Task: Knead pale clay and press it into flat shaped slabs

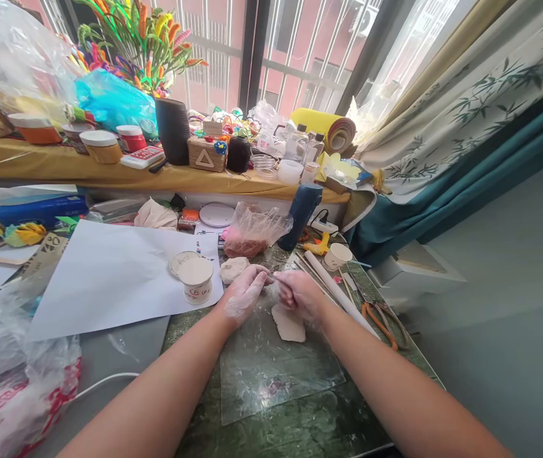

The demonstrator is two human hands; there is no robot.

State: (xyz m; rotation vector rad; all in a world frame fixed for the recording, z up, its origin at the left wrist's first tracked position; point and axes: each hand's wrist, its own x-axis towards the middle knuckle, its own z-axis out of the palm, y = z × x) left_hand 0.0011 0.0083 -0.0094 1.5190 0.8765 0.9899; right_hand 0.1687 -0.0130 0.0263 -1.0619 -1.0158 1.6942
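Note:
My left hand (pixel 247 294) and my right hand (pixel 302 294), both dusted white, meet over a clear sheet (pixel 271 388). The right fingers are closed around a thin, dark, stick-like tool (pixel 276 278), which points toward the left hand. My left fingers are pinched together near its tip; what they hold is too small to make out. Just behind the left hand sits a lump of off-white clay (pixel 233 270). A flat, rough-edged slab of clay (pixel 289 323) lies on the sheet, partly under the right hand.
Left of the hands, a lidded paper cup (pixel 197 280) stands on white paper (pixel 123 273). Rolled white tubes (pixel 341 292), orange-handled scissors (pixel 380 326), another cup (pixel 337 256) and a yellow glue gun (pixel 318 244) lie right. Behind are a bag of reddish-brown material (pixel 247 238) and a dark blue bottle (pixel 301 216).

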